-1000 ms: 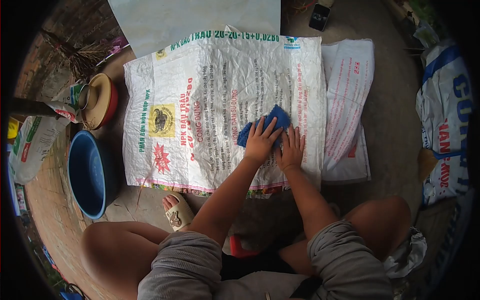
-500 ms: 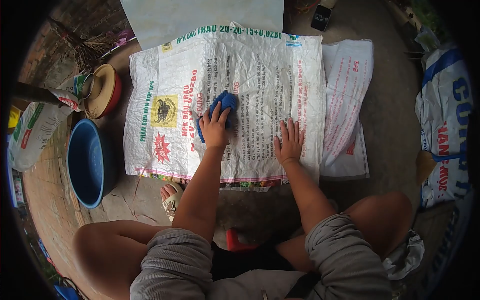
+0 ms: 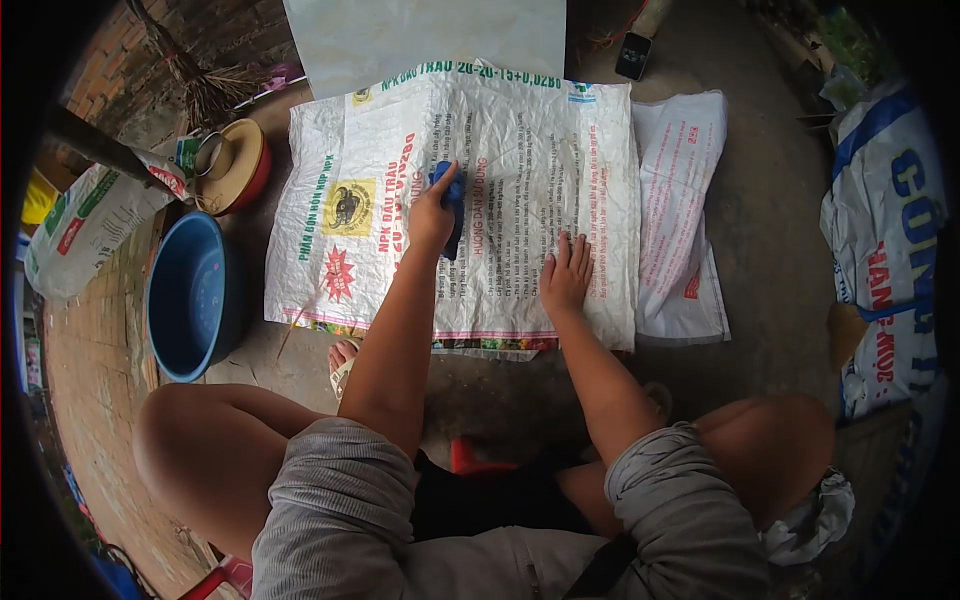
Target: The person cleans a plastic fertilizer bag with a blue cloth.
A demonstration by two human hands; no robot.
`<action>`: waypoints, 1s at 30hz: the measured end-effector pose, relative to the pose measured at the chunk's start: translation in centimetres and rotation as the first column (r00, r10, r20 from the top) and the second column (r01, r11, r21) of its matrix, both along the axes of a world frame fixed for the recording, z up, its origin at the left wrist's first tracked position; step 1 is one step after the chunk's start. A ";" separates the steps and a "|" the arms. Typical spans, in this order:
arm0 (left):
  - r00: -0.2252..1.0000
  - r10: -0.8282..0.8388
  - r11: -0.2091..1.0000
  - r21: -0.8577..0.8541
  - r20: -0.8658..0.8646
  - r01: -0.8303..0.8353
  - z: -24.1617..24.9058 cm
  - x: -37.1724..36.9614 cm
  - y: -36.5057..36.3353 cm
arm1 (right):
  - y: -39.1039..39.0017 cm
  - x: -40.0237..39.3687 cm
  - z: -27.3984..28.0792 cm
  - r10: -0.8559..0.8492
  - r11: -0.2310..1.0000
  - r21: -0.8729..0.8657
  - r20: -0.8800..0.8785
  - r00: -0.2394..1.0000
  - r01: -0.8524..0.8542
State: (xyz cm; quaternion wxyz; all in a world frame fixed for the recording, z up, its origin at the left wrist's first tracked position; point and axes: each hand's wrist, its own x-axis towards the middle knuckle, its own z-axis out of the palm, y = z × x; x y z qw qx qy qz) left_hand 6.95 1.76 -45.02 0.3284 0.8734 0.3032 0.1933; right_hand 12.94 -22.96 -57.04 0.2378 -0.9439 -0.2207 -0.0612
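Note:
A white printed sack (image 3: 510, 290) with green and red lettering lies flat on the ground before me, its surface wrinkled. My left hand (image 3: 432, 212) grips a bunched blue cloth (image 3: 453, 205) against the middle of the sack; the hand is turned partly on its side and hides some of the cloth. Lower right on the same sack, my right hand (image 3: 567, 275) rests palm down with its fingers spread. A second white sack (image 3: 680, 220) with red print sticks out from under the first one's right edge.
At the left stand a blue basin (image 3: 188, 295) and a red bowl with a tan top (image 3: 240, 165). A pale sheet (image 3: 430, 40) lies beyond the sacks, with a phone (image 3: 633, 55) near its right. Large printed bags (image 3: 885, 260) lie at the far right.
My left hand has tilted from lying flat on the blue cloth to gripping it, and the cloth is more bunched. The camera view has shifted slightly. My right hand stays on the sack.

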 end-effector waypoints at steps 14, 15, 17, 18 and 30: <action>0.949 0.145 0.956 -0.288 0.281 -0.061 7.8 2.3 0.4 | -4.8 3.3 5.9 -0.626 0.751 0.117 -0.184 0.758 0.650; 0.946 0.150 0.955 -0.289 0.286 -0.064 9.0 1.8 0.1 | -5.0 3.6 6.4 -0.653 0.718 0.016 -0.330 0.682 0.696; 0.997 -0.045 0.995 -0.081 0.067 0.051 12.5 0.9 -0.8 | -4.6 3.7 7.9 -0.660 0.709 -0.017 -0.367 0.655 0.705; 0.990 -0.138 0.989 -0.056 -0.039 0.136 13.0 0.8 -0.9 | -4.2 3.5 8.8 -0.670 0.710 -0.083 -0.385 0.634 0.700; 0.967 -0.169 0.985 0.006 -0.192 0.173 14.0 -2.4 -1.9 | -7.1 5.8 3.1 -0.438 0.575 0.209 -0.738 0.514 0.791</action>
